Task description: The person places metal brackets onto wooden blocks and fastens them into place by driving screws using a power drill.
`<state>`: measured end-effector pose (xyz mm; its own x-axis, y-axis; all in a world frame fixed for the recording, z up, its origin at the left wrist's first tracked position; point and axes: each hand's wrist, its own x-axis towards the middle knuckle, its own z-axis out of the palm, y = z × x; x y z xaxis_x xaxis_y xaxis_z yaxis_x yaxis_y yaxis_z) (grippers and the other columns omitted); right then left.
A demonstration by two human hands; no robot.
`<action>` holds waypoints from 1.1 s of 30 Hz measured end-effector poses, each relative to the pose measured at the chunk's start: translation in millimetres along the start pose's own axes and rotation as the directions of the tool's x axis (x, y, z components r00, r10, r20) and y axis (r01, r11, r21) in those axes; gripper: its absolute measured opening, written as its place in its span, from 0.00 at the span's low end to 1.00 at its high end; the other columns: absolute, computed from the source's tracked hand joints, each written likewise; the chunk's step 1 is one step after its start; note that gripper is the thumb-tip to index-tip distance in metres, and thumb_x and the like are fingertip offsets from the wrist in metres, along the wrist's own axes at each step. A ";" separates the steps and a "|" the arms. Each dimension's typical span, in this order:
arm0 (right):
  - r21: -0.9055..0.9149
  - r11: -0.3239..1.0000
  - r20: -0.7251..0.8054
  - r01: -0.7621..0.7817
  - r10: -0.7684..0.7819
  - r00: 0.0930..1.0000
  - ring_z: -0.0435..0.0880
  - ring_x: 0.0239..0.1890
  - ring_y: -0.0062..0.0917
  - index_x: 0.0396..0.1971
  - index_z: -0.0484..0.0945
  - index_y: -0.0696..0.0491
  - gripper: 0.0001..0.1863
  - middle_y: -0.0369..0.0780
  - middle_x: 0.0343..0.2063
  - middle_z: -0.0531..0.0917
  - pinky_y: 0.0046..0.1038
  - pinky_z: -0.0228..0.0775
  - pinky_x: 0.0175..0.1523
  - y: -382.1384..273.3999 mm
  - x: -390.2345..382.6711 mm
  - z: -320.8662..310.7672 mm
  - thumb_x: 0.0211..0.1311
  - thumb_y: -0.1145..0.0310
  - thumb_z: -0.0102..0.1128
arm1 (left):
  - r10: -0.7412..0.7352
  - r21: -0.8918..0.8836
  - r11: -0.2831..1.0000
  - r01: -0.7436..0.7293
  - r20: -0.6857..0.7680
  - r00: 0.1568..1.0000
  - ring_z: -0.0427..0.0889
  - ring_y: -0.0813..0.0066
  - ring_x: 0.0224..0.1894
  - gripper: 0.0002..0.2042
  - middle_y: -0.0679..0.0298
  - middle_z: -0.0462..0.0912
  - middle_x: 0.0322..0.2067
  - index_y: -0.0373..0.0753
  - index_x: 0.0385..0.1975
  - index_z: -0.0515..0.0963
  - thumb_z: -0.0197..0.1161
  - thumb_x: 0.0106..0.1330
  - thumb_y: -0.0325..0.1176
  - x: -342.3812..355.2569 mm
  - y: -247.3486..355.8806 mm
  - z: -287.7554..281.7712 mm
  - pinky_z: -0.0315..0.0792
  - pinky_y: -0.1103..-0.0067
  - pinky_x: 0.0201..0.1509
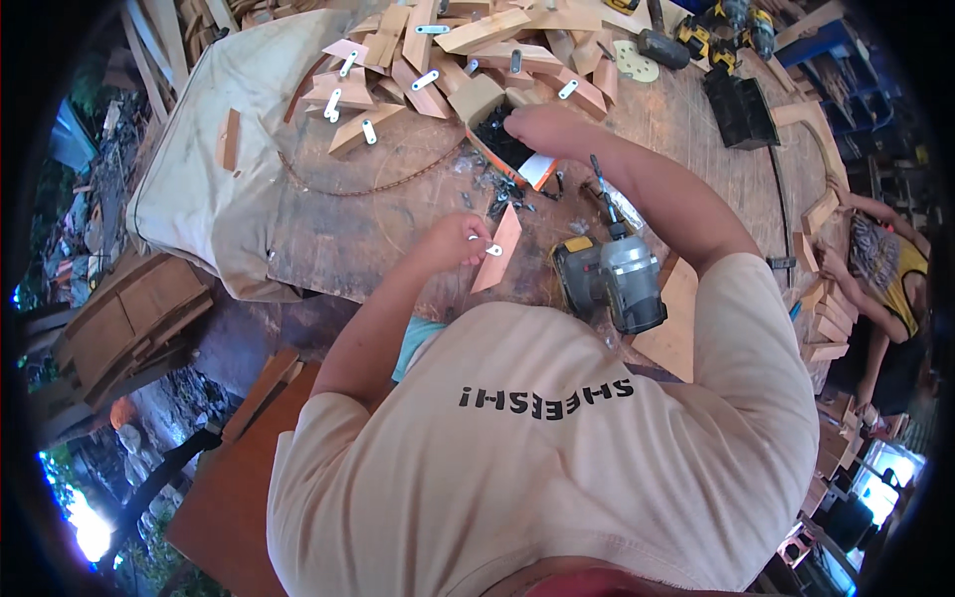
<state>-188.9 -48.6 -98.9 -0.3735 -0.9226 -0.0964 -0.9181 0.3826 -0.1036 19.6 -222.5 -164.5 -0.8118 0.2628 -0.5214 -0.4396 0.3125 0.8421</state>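
My left hand is closed in a pinch on a small pale metal plate with a hole in it. Just beside that hand lies a slanted wood block, near the table edge. My right hand reaches into an open cardboard box of dark screws; its fingertips are hidden there. Loose screws lie scattered in front of the box. Below my right forearm a cordless driver rests on the table, its long bit pointing away from me.
Beyond the box is a heap of wood blocks, several bearing metal plates. A pale cloth covers the left side. A black bin, a hammer and more power tools sit far right. Another person works at the right edge.
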 end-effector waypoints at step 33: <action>0.952 -0.306 0.153 0.010 0.506 0.849 0.81 0.38 0.22 0.40 0.74 0.53 0.10 0.38 0.36 0.83 0.22 0.70 0.39 -31.9 -118.5 -51.2 0.68 0.64 0.50 | 0.013 0.024 1.000 -0.014 0.031 0.999 0.78 0.81 0.22 0.06 0.64 0.80 0.23 0.34 0.31 0.76 0.60 0.62 0.31 6.2 2.6 -2.0 0.72 0.85 0.24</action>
<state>-122.1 46.0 -33.5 -0.7613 -0.5819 -0.2861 0.4032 -0.0793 -0.9117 12.7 -221.9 -165.3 -0.8053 0.2948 -0.5143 -0.4190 0.3306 0.8456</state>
